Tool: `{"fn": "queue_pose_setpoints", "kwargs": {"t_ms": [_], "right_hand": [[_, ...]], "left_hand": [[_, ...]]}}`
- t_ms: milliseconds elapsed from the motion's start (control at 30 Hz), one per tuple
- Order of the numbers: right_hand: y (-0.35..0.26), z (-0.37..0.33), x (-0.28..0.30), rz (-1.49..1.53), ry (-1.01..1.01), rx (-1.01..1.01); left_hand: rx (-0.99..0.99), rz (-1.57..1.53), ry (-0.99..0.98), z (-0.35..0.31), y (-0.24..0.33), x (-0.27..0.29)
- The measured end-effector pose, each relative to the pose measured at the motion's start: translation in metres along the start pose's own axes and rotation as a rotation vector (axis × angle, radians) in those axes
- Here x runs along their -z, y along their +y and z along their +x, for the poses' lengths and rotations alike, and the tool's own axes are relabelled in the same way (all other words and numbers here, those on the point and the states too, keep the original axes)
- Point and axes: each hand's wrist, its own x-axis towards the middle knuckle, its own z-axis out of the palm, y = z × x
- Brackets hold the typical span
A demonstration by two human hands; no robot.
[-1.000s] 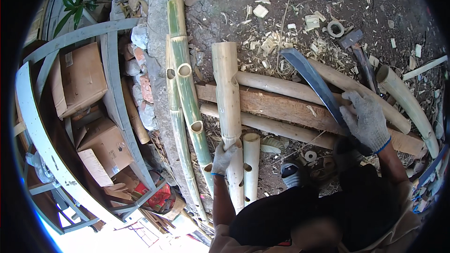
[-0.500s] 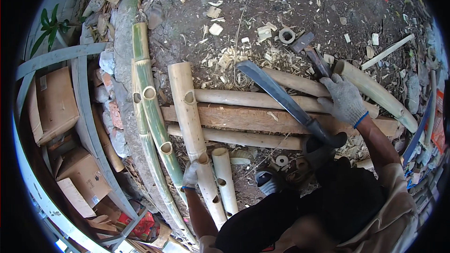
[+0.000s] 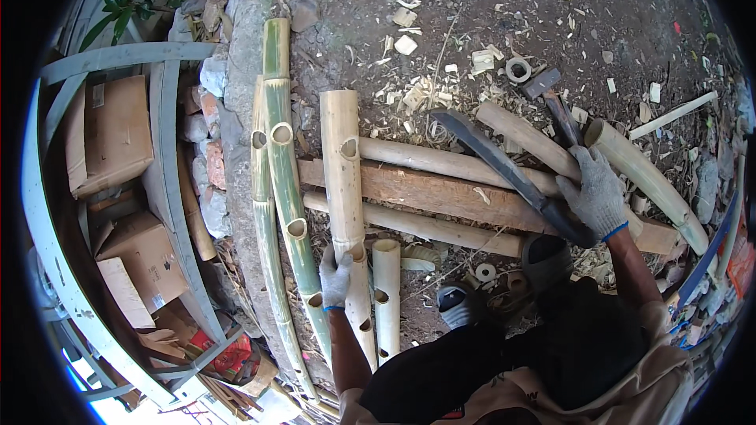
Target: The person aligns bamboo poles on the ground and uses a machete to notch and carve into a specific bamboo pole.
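My left hand [image 3: 336, 277], in a grey knit glove, is closed around the lower part of a pale bamboo pole [image 3: 342, 177] with cut holes. That pole lies across the ends of long round wooden poles. My gloved right hand [image 3: 594, 194] grips a round, pale wooden stick [image 3: 526, 139], which slants beneath my fingers. Beside it lies a dark machete [image 3: 496, 159], its black handle near my right wrist. Just beyond that hand rests a hammer [image 3: 553, 100]. A shorter holed bamboo piece [image 3: 387, 299] lies right of the pale pole.
Green bamboo poles with holes [image 3: 285, 165] lie at the left by a concrete edge. A squared timber [image 3: 441, 194] runs crosswise. Wood chips [image 3: 416, 97] litter the dirt. A thick bamboo piece [image 3: 650, 181] lies right. Cardboard boxes [image 3: 114, 138] stand in a metal frame far left.
The view has swung, so most things sit farther right. My right hand has drawn slightly nearer me, and the stick under it slants more steeply. My left hand stays on the bamboo pole.
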Motion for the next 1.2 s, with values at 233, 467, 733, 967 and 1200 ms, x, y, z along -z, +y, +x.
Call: {"fn": "queue_pose_setpoints", "kwargs": {"t_ms": [233,467,733,967,1200], "right_hand": [[-0.022,0.001,0.012,0.022,0.031,0.002],[-0.053,-0.021,-0.007,-0.044,-0.182,0.22],[-0.053,-0.025,-0.025,-0.19,-0.127,0.229],[-0.05,-0.022,-0.025,-0.18,-0.135,0.227],[-0.053,-0.014,-0.019,-0.138,-0.17,0.15]], "left_hand": [[-0.112,0.447,0.375,-0.012,0.062,-0.062],[-0.07,0.752,0.574,-0.01,0.05,-0.087],[-0.326,0.853,0.621,-0.055,0.055,-0.133],[-0.327,0.794,0.614,-0.061,0.057,-0.145],[-0.32,0.822,0.458,-0.073,0.059,-0.134]]}}
